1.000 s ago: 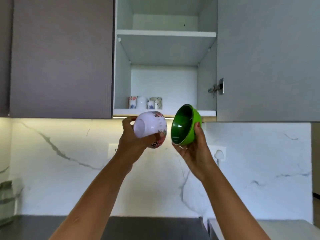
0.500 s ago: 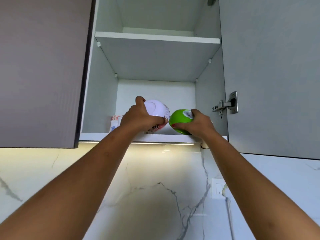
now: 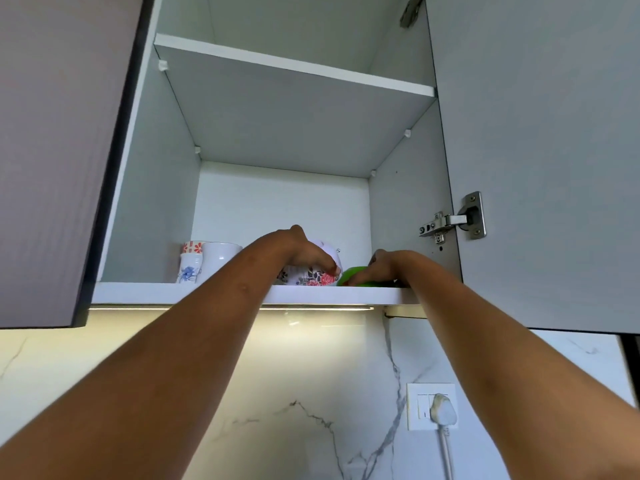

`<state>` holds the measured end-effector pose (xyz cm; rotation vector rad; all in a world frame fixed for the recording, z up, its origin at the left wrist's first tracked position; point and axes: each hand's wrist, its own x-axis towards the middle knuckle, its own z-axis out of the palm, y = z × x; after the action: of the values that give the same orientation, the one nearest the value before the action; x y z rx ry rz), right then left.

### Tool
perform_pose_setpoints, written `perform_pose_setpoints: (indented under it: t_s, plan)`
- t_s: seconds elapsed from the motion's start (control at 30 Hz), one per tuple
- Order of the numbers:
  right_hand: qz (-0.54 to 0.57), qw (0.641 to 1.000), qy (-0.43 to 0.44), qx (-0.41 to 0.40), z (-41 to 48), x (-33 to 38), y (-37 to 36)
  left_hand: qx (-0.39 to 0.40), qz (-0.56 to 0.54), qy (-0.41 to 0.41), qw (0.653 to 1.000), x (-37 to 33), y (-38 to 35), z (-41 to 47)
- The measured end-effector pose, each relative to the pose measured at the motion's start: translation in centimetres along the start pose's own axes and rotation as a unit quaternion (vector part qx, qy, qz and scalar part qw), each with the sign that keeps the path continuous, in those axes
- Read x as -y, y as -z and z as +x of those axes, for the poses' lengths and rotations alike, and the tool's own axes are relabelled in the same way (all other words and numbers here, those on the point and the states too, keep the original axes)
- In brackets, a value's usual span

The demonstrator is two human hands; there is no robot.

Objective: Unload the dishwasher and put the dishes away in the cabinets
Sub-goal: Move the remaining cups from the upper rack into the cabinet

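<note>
Both my arms reach up into the open wall cabinet. My left hand (image 3: 301, 252) lies over a white bowl with a flower pattern (image 3: 313, 277), which sits upside down on the bottom shelf (image 3: 138, 292). My right hand (image 3: 381, 266) covers a green bowl (image 3: 349, 276) that rests on the same shelf just to the right. The two bowls are side by side, nearly touching. Most of the green bowl is hidden behind my fingers and the shelf edge.
Several cups (image 3: 207, 259) stand at the shelf's left. An upper shelf (image 3: 294, 67) spans the cabinet. The cabinet door (image 3: 536, 168) hangs open on the right, with a hinge (image 3: 450, 223). A closed cabinet (image 3: 59, 150) is on the left. A wall socket with a plug (image 3: 438, 408) sits below.
My hands carried the two bowls from below the cabinet up onto the bottom shelf and pushed them further in. The bowls now rest on the shelf.
</note>
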<state>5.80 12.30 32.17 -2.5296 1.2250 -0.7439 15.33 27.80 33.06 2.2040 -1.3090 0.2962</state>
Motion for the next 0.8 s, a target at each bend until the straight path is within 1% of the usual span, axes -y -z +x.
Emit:
perform_pose_setpoints:
  t_s: [0.1,0.17,0.27,0.33,0.43,0.47,0.5,0.57,0.63,0.7,0.8]
  plan:
    - [-0.028,0.999,0.014,-0.009,0.0,0.1,-0.2,0.044,0.012,-0.015,0.999,-0.5,0.0,0.0]
    - [-0.070,0.996,0.031,-0.038,0.1,-0.1,-0.4,0.089,0.022,-0.019,0.996,-1.0,-0.1,-0.5]
    - [-0.117,0.988,0.049,-0.083,0.3,-0.4,-0.7,0.126,0.024,-0.010,0.992,-1.3,-0.5,-1.0]
    - [-0.108,0.986,0.073,-0.107,0.1,-0.6,-0.6,0.136,0.029,-0.001,0.990,-1.0,-0.8,-0.2]
    - [-0.061,0.985,0.098,-0.128,-0.2,-0.8,-0.3,0.150,0.057,0.038,0.986,-0.7,-1.3,1.0]
    - [-0.056,0.984,0.102,-0.132,-0.3,-0.9,-0.2,0.152,0.064,0.041,0.985,-0.7,-1.4,1.4]
    - [-0.061,0.984,0.103,-0.132,-0.3,-0.9,-0.2,0.137,0.086,0.045,0.986,-0.7,-1.5,2.0]
    - [-0.087,0.984,0.098,-0.123,-0.2,-0.9,-0.1,0.088,0.138,0.039,0.986,-0.8,-1.4,2.2]
    - [-0.113,0.982,0.095,-0.118,0.1,-0.7,-0.2,0.084,0.180,0.017,0.980,-1.2,-1.2,2.1]
    - [-0.133,0.982,0.083,-0.101,0.9,-0.7,-0.4,0.095,0.196,-0.006,0.976,-1.5,-1.1,2.1]
    - [-0.149,0.984,0.067,-0.065,1.8,-0.7,-0.7,0.080,0.221,-0.001,0.972,-1.0,-1.5,3.9]
